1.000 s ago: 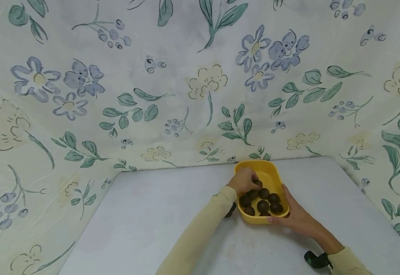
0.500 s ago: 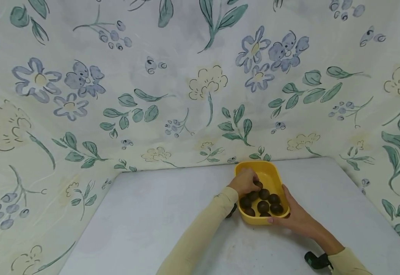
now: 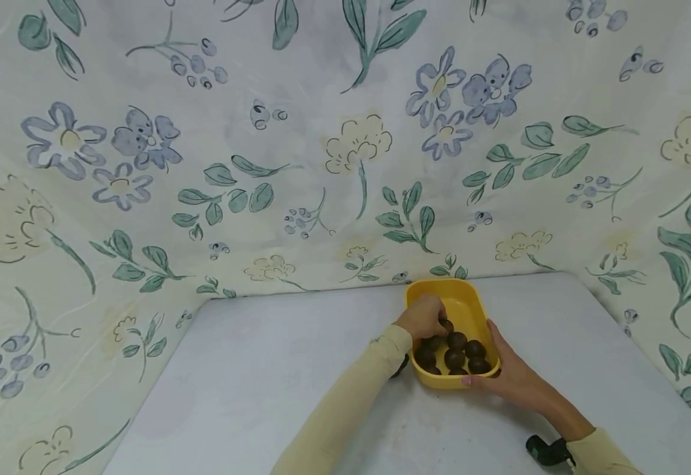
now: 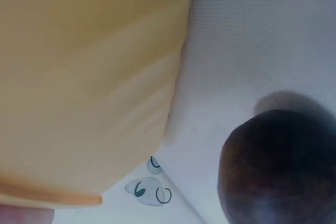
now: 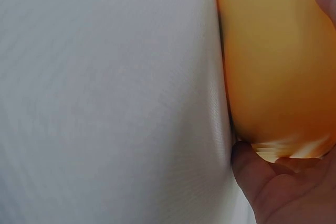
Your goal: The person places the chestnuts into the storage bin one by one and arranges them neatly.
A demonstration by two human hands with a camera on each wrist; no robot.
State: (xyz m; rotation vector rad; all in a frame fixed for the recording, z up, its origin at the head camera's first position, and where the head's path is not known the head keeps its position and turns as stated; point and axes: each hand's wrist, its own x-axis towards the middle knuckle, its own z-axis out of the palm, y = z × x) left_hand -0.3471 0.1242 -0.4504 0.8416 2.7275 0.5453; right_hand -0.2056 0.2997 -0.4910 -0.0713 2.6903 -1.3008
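Observation:
My left hand point(image 3: 425, 316) reaches over the left rim into a yellow plastic tub point(image 3: 462, 297) with rounded corners. Its fingertips are at a dark brown ball point(image 3: 447, 326), which they seem to pinch; the hand partly hides it. Several more brown balls point(image 3: 455, 359) lie in the tub's near half. My right hand point(image 3: 517, 379) grips the tub's near right corner, thumb at the near rim and fingers along the right side. In the right wrist view, its fingers point(image 5: 249, 169) touch the tub's outer wall point(image 5: 278, 66).
The tub stands on a white table point(image 3: 286, 369), near the back edge. Flowered cloth point(image 3: 321, 165) rises behind and at both sides. A dark brown rounded thing point(image 4: 278, 166) stands beside the tub in the left wrist view. A black device point(image 3: 547, 450) is at my right wrist.
My left hand has shifted slightly toward the near end of the tub, and the balls by it have moved nearer and closer together. The right hand keeps its grip in place.

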